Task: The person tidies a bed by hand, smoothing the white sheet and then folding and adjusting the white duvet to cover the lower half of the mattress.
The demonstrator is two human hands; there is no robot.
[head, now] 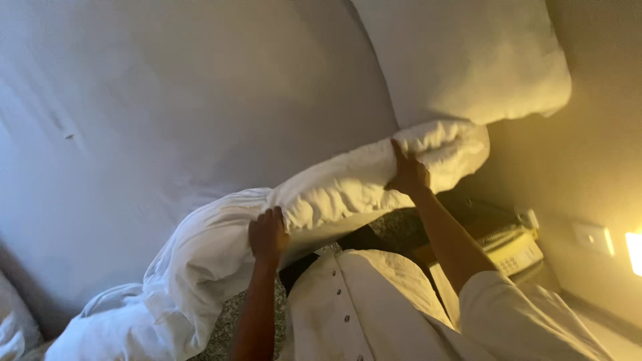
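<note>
I hold a long white pillow (334,190) up in front of me, slanting from lower left to upper right. My left hand (267,235) grips its lower edge near the middle. My right hand (406,172) clasps it closer to the upper right end. The loose end of the pillowcase (140,314) hangs down at the lower left. A second white pillow (461,60) lies on the bed just beyond the raised end.
A white bed sheet (167,107) fills the left and top. At the right stand a telephone (511,247) on a dark bedside surface, a wall switch plate (592,237) and a lit lamp (634,253). Speckled floor (231,321) shows below.
</note>
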